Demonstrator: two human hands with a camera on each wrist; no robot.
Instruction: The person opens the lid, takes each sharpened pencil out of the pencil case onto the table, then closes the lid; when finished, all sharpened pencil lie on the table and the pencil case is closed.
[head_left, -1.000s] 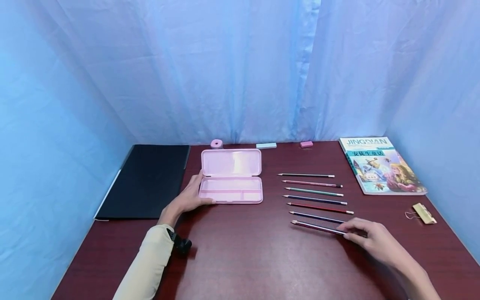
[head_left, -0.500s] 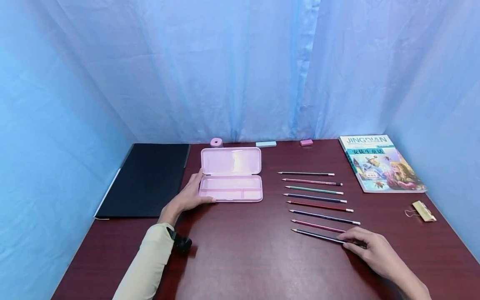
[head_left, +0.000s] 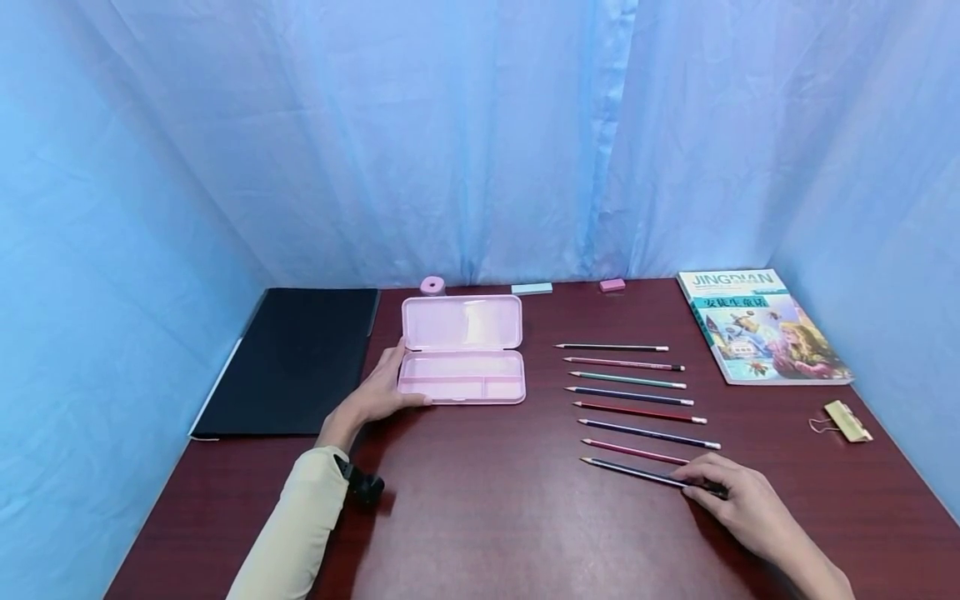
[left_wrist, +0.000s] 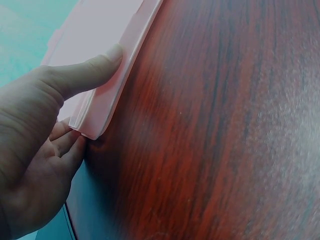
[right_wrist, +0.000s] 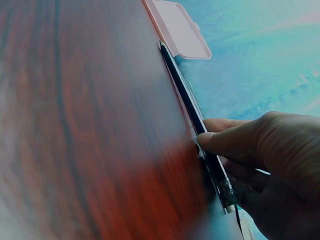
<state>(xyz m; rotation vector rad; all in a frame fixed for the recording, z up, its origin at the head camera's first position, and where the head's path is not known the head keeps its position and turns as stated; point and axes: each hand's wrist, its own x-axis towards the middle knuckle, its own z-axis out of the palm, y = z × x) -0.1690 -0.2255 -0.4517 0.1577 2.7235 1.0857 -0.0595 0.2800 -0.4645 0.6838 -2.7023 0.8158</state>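
A pink pencil case (head_left: 462, 392) lies with its lid folded back in the middle of the table. At its left end my left hand (head_left: 378, 392) grips it, thumb (left_wrist: 102, 67) against the front wall and fingers round the end. My right hand (head_left: 738, 500) pinches a dark pencil (head_left: 633, 471) near its eraser end, between thumb and fingertips. This pencil is the nearest of a row, its sharpened tip toward the case. Just beyond it lies a pink-red pencil (head_left: 630, 451), its far end hidden behind my right hand.
Several pencils, among them a red pencil (head_left: 637, 412) and a green pencil (head_left: 626, 380), lie side by side. Behind are a pink round item (head_left: 432, 287), a pale blue block (head_left: 532, 289) and a pink eraser (head_left: 612, 285). A black folder (head_left: 288, 367), book (head_left: 765, 329) and binder clip (head_left: 847, 422) flank them.
My right hand has brought the dark pencil nearer to me, apart from the pink-red pencil it overlapped, then shifted it slightly left. The left hand and case have stayed put.
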